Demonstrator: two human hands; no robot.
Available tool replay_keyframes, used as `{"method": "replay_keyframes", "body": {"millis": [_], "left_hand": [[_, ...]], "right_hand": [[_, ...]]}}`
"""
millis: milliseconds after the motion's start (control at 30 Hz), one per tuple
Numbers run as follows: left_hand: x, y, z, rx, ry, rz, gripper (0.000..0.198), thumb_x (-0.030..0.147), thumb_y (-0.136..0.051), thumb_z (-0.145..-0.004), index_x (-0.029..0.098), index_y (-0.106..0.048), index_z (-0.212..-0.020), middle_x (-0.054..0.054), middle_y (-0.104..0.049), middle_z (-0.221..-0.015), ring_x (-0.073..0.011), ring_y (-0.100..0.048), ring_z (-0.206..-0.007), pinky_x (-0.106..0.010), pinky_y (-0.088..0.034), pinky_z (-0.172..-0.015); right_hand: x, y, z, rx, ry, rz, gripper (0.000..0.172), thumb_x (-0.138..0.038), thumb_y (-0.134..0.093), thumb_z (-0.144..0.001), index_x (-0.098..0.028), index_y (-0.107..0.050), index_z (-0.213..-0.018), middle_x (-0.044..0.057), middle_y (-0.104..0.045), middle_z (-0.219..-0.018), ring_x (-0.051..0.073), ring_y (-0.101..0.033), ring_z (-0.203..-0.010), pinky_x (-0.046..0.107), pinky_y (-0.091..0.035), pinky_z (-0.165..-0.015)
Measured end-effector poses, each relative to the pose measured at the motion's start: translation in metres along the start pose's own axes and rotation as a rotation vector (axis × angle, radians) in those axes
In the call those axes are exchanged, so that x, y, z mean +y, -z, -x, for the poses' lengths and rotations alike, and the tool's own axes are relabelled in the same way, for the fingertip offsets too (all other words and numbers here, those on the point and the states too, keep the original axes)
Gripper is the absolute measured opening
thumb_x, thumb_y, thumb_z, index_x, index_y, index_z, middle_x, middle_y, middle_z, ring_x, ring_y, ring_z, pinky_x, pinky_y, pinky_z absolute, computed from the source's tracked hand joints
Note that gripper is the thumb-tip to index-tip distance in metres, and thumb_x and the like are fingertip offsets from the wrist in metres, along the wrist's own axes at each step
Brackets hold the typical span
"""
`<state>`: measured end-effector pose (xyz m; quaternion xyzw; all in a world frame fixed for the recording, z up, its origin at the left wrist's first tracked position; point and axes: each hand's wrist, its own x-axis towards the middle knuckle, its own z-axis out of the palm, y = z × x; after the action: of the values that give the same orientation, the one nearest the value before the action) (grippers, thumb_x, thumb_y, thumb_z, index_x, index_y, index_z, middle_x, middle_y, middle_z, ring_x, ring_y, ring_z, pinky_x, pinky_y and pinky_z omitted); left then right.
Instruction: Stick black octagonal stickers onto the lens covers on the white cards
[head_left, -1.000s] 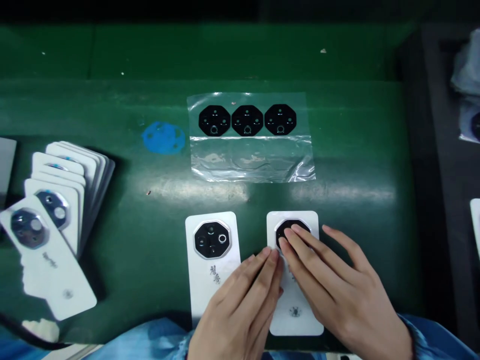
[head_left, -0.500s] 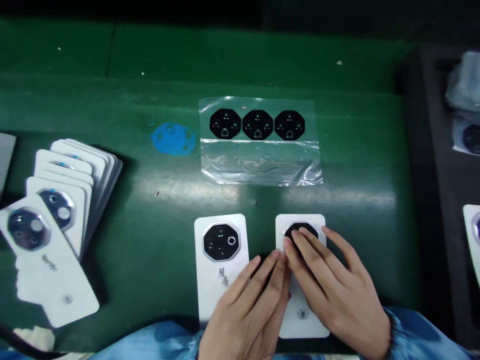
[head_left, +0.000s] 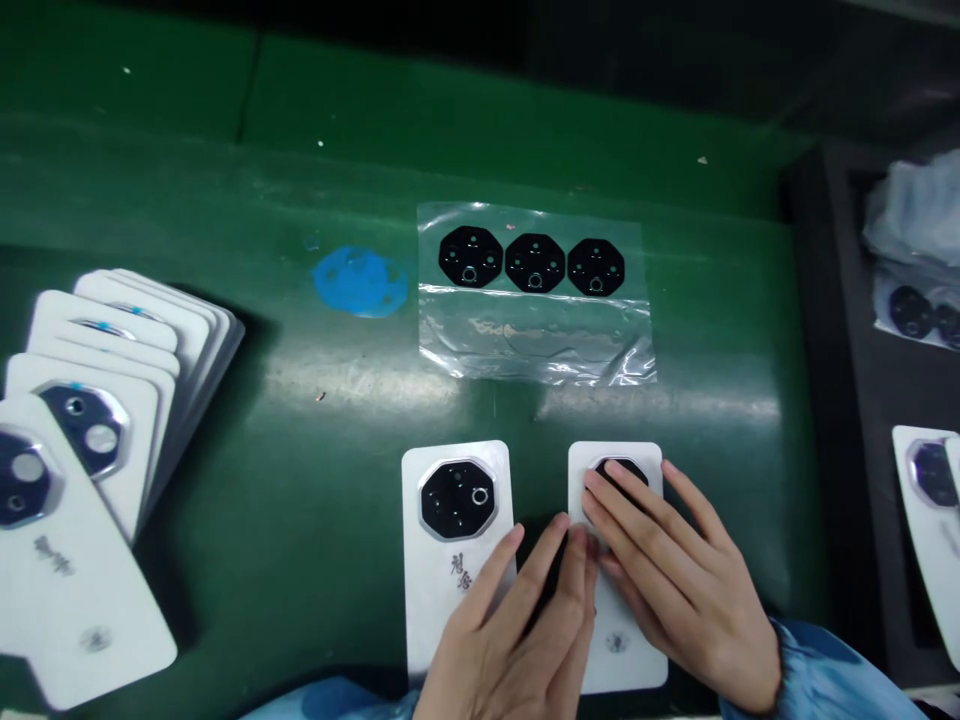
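At the front of the green bench, two white cards lie side by side, close to the person's hands. The left hand lies on the gap between the cards. Its fingers are spread apart, and their tips come up to the edge of the right card. The right hand lies flat on that right card, with its fingers close together. Neither hand is clamped on anything that I can see. The right hand's fingers cover most of a black piece, so only its top edge shows. The two hands nearly touch.

The left card has a black eight-sided piece in a silver ring, and nothing covers it. Dark writing sits just below.

In the last moment, the whole bench has slid across the view because the person's head turned. The hands have stayed on the same card, and neither card looks moved. So the right card is still the one being worked on.

Farther up the bench, a clear plastic sheet holds three more black pieces in a row. A blue patch sits beside it. A fanned stack of white cards lies on the left. More cards lie in a dark tray on the right. A blue sleeve shows at the right wrist.
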<state>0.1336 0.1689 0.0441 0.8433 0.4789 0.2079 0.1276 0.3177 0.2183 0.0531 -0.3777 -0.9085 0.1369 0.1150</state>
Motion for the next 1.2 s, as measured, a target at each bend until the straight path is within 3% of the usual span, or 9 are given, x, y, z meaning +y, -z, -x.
{"method": "replay_keyframes", "body": {"millis": [233, 500, 667, 800, 967, 1067, 1200], "left_hand": [[0.003, -0.005, 0.006, 0.004, 0.041, 0.015, 0.031, 0.017, -0.059, -0.088, 0.011, -0.064, -0.118, -0.004, -0.062, -0.13, -0.0176, -0.041, -0.136, -0.035, -0.017, -0.124], [0.001, -0.005, 0.007, 0.007, 0.005, -0.019, 0.033, 0.019, -0.059, -0.087, 0.01, -0.063, -0.119, -0.005, -0.058, -0.135, -0.0206, -0.037, -0.139, -0.037, -0.017, -0.123], [0.006, -0.012, 0.018, -0.025, 0.07, -0.026, 0.038, 0.022, -0.057, -0.089, 0.014, -0.059, -0.127, -0.004, -0.058, -0.135, -0.0172, -0.047, -0.132, -0.033, -0.018, -0.122], [0.006, -0.017, 0.02, -0.017, 0.106, -0.008, 0.038, 0.019, -0.054, -0.09, 0.016, -0.059, -0.127, -0.003, -0.06, -0.132, -0.0151, -0.048, -0.131, -0.031, -0.018, -0.122], [0.002, -0.007, 0.005, 0.028, 0.087, 0.055, 0.04, 0.013, -0.057, -0.086, 0.011, -0.059, -0.126, -0.009, -0.059, -0.133, -0.0207, -0.038, -0.138, -0.035, -0.023, -0.119], [0.004, 0.001, -0.005, -0.066, 0.122, 0.002, 0.055, 0.022, -0.057, -0.087, 0.01, -0.044, -0.139, -0.018, -0.046, -0.144, -0.0285, -0.034, -0.14, -0.04, -0.031, -0.114], [0.01, 0.006, -0.015, -0.222, 0.123, 0.014, 0.075, 0.022, -0.057, -0.083, 0.008, -0.024, -0.148, -0.024, -0.029, -0.152, -0.0362, -0.026, -0.142, -0.046, -0.045, -0.103]], "right_hand": [[-0.003, -0.001, -0.006, 0.01, -0.019, 0.045, 0.033, -0.008, -0.045, -0.096, -0.005, -0.052, -0.128, 0.011, -0.059, -0.13, 0.024, -0.046, -0.129, 0.049, -0.026, -0.115], [0.0, -0.005, 0.005, 0.073, 0.082, -0.034, 0.027, -0.001, -0.05, -0.09, 0.0, -0.062, -0.114, 0.015, -0.064, -0.12, 0.029, -0.05, -0.125, 0.05, -0.034, -0.109], [0.003, -0.001, 0.005, 0.032, 0.091, -0.015, 0.03, -0.002, -0.054, -0.091, 0.001, -0.058, -0.121, 0.016, -0.062, -0.12, 0.027, -0.048, -0.125, 0.045, -0.034, -0.109], [0.005, 0.002, -0.006, 0.064, -0.016, -0.023, 0.033, -0.002, -0.056, -0.09, -0.006, -0.06, -0.122, 0.016, -0.055, -0.124, 0.028, -0.048, -0.123, 0.045, -0.04, -0.103], [0.003, 0.004, -0.012, 0.064, -0.242, -0.053, 0.047, -0.016, -0.058, -0.091, -0.005, -0.047, -0.135, 0.02, -0.044, -0.136, 0.034, -0.041, -0.128, 0.051, -0.037, -0.104], [0.001, 0.006, -0.006, 0.014, -0.366, -0.108, 0.055, -0.028, -0.055, -0.093, -0.007, -0.038, -0.142, 0.018, -0.035, -0.145, 0.036, -0.031, -0.135, 0.054, -0.032, -0.108], [0.002, 0.006, 0.007, -0.034, -0.339, -0.187, 0.054, -0.034, -0.053, -0.095, -0.011, -0.036, -0.141, 0.014, -0.038, -0.143, 0.03, -0.029, -0.136, 0.049, -0.023, -0.115]]}}
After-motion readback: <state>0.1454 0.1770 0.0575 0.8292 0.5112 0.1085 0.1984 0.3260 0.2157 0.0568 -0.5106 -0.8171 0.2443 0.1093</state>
